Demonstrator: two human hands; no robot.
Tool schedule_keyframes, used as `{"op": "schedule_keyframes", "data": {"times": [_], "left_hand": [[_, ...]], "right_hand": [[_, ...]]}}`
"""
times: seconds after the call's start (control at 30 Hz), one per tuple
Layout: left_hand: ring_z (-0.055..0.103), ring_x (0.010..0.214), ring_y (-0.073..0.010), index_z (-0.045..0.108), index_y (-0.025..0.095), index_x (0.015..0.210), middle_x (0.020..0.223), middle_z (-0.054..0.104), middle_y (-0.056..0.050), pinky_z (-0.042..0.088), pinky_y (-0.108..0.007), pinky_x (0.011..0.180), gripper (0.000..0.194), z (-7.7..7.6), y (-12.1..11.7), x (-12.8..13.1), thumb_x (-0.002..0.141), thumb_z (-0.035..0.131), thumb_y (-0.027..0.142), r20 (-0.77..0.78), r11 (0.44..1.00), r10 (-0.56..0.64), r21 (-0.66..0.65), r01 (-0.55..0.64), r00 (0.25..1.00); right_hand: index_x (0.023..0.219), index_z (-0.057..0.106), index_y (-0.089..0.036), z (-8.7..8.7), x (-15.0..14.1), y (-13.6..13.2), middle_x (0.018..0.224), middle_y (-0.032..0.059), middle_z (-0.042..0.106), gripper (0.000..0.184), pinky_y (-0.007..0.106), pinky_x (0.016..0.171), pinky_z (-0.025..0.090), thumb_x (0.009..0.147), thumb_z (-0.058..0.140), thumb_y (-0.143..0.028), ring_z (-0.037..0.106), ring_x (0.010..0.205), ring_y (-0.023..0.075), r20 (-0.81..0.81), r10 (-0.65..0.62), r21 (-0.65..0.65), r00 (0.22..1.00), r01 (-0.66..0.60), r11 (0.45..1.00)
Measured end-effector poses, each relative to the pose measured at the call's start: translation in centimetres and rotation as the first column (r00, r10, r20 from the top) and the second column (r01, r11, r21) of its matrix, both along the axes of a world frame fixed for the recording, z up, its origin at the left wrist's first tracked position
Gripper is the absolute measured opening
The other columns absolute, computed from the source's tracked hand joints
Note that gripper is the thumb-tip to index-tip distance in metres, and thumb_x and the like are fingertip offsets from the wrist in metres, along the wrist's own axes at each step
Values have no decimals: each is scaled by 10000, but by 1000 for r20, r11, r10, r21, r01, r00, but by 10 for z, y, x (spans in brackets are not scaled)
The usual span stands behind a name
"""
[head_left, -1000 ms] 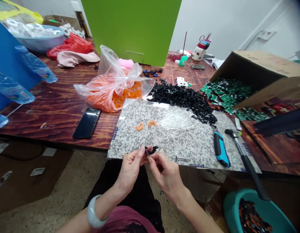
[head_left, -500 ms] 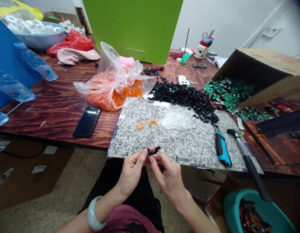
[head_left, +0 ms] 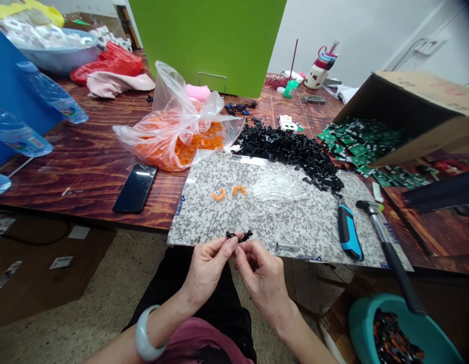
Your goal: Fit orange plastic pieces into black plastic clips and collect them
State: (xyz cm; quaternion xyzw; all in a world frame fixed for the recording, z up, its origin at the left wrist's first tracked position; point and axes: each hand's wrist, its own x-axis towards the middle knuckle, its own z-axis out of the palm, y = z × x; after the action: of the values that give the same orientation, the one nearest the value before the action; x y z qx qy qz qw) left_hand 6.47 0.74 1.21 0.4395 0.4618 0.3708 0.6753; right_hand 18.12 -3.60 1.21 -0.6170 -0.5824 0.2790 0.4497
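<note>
Both my hands pinch one small black plastic clip (head_left: 239,236) just in front of the near edge of a speckled granite-pattern board (head_left: 295,227). My left hand (head_left: 207,268) grips its left end with thumb and fingers closed; a pale bangle sits on that wrist. My right hand (head_left: 263,275) holds the right end the same way. Two orange curved pieces (head_left: 229,193) lie on the board beyond my hands. A heap of black clips (head_left: 291,154) spreads along the board's far edge.
A clear bag of orange pieces (head_left: 177,134) and a dark phone (head_left: 136,188) lie to the left. A blue-handled knife (head_left: 348,235) and a hammer (head_left: 389,253) rest at the right. A tipped cardboard box (head_left: 416,116) spills green packets. A teal tub (head_left: 401,328) stands on the floor.
My hands stayed in the same spot and turned the black clip a little between the fingertips. The view shifted slightly.
</note>
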Motion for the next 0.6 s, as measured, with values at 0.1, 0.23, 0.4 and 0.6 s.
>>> {"op": "schedule_keyframes", "data": {"times": [0.1, 0.23, 0.4, 0.6], "left_hand": [[672, 863, -234, 782, 163, 813, 887, 772, -53, 504, -287, 811, 207, 0, 0, -1, 791, 654, 324, -4, 1000, 10, -3, -10, 1000], [678, 851, -242, 783, 156, 785, 865, 775, -57, 512, -291, 798, 212, 2, 0, -1, 774, 670, 336, -11, 1000, 16, -12, -16, 1000], [676, 889, -232, 782, 178, 859, 930, 772, -46, 505, -280, 824, 194, 3, 1, 0, 777, 667, 311, 13, 1000, 10, -13, -10, 1000], [670, 832, -206, 781, 180, 871, 877, 776, -35, 494, -253, 775, 185, 1, 1, -1, 794, 650, 283, -3, 1000, -5, 14, 5, 1000]], "right_hand": [[796, 561, -181, 0, -1, 0, 596, -16, 616, 117, 174, 441, 418, 885, 494, -219, 554, 452, 86, -4, -8, -14, 1000, 8, 1000], [803, 563, -184, -1, -2, -1, 619, -9, 631, 114, 177, 446, 428, 885, 492, -219, 566, 464, 91, -11, -16, -15, 1000, 15, 1000], [782, 558, -187, 0, -4, -2, 606, -8, 628, 132, 178, 433, 418, 886, 489, -227, 559, 451, 92, -5, -38, -9, 999, 38, 999], [780, 556, -185, -1, -7, -4, 605, -1, 629, 149, 184, 456, 432, 895, 490, -252, 585, 483, 104, -38, -65, -44, 997, 63, 997]]}}
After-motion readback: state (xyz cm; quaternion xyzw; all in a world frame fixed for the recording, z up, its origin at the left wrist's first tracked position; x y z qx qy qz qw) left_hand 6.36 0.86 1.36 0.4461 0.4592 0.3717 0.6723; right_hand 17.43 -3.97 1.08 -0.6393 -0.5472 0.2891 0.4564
